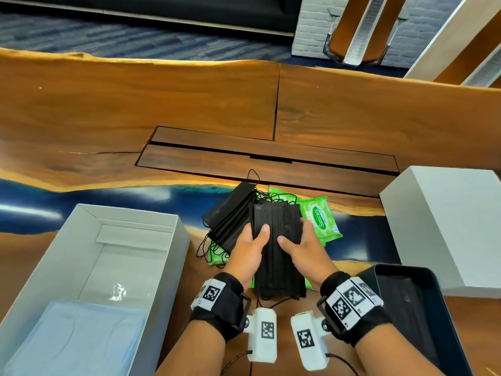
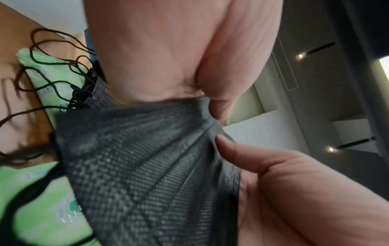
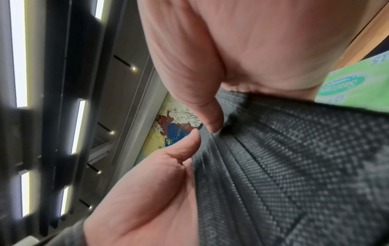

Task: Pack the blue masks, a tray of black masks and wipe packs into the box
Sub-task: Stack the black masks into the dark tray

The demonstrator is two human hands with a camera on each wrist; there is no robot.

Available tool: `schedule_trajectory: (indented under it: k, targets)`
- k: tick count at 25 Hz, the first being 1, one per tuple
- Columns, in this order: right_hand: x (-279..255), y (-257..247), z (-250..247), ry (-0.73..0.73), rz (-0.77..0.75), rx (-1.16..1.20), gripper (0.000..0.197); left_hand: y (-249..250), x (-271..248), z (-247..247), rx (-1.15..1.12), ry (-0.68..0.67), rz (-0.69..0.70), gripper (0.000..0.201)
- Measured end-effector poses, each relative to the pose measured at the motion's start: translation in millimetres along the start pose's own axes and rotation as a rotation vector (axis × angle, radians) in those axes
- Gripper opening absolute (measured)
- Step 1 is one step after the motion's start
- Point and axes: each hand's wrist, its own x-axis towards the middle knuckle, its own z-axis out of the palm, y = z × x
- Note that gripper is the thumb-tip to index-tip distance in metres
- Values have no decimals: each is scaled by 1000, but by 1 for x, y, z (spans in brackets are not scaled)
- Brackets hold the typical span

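Black masks, a stack (image 1: 279, 256), sit clamped between our left hand (image 1: 250, 253) and right hand (image 1: 303, 252), thumbs on top, above the wooden table (image 1: 135, 104). More black masks (image 1: 230, 215) lie just beyond on green Sanicare wipe packs (image 1: 321, 218). Blue masks (image 1: 78, 337) lie in the white box (image 1: 173, 256) at near left. The dark tray (image 1: 458, 335), near right, seems to hold masks too.

Black wrist straps (image 1: 217, 305) with checkered tags, white camera pods (image 1: 263, 335), thin cables.
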Motion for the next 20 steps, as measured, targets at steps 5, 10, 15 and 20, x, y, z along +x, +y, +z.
schedule_trajectory:
  k: [5, 10, 15, 20]
  targets:
    - [3, 0, -1, -50, 19, -56, 33, -3, 0, 3, 19, -20, -97, 30]
    - [-2, 2, -11, -64, 114, 53, 27, 5, 5, -2, -310, 125, -151, 41]
    - [-11, 15, -16, -106, 251, 362, 19, 10, 10, -6, -601, 130, -179, 46]
    - [6, 7, -35, 81, 206, 581, 25, 20, 7, -30, -478, 73, -169, 25]
